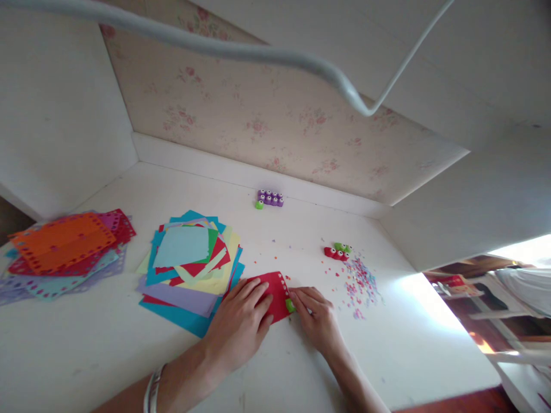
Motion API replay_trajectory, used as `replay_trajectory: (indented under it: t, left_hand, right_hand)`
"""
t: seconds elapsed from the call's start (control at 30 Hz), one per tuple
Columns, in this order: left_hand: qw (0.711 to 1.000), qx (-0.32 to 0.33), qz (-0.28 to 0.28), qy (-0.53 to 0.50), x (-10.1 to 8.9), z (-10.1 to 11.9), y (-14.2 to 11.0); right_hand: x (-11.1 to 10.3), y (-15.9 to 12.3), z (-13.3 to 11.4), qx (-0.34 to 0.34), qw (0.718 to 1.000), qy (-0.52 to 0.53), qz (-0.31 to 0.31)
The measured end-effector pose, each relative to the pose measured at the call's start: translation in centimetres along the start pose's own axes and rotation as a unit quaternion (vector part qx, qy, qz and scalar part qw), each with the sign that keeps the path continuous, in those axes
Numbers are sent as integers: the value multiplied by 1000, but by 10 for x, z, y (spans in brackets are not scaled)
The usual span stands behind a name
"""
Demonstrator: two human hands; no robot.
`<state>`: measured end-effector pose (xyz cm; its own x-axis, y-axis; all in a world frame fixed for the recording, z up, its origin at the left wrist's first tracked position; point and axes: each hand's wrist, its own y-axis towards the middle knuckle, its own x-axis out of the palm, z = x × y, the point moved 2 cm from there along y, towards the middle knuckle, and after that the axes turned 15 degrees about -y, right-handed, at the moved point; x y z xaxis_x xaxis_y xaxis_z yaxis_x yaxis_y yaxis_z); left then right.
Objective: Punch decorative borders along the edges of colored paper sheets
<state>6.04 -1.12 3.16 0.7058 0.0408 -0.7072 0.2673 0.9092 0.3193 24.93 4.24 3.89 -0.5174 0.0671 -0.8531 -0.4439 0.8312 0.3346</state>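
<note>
- The fingers of the right hand (pixel 318 316) are bent, tips close together, beside the green punch (pixel 290 305); whether they grasp it or merely rest against it cannot be told.
- The fingers of the left hand (pixel 241 314) are released, laid spread and flat over the red sheet (pixel 271 287).
- The punch sits at the sheet's right edge, just left of the right fingers, the nearer hand; its long axis is too small to tell.
- A row of small holes runs along that edge, from the far corner toward the punch.
- On the table (pixel 267 381): eight purple punches (pixel 271 198) with one green (pixel 259 205) beside them; three red punches (pixel 336 254) before what look like three green (pixel 343 247).
- Two paper stacks: one plain (pixel 185 246), one punched (pixel 69 244); one scatter of confetti (pixel 362 278).
</note>
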Motion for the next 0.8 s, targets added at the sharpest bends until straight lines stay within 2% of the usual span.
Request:
replay_trajectory:
  t: [0.17, 0.43, 0.63, 0.8]
  left_hand:
    - [1000, -1, 4, -6, 0, 0, -1]
    - [1000, -3, 0, -6, 0, 1, 1]
    - [1000, 5, -8, 10, 0, 2, 1]
    - [999, 23, -17, 30, 1, 0, 2]
  right_hand:
    - [7, -4, -1, -16, 1000, -14, 4]
    - [6, -5, -4, -1, 1000, -16, 7]
    - [-6, -3, 1, 20, 1000, 2, -7]
    - [-24, -7, 20, 57, 997, -37, -22]
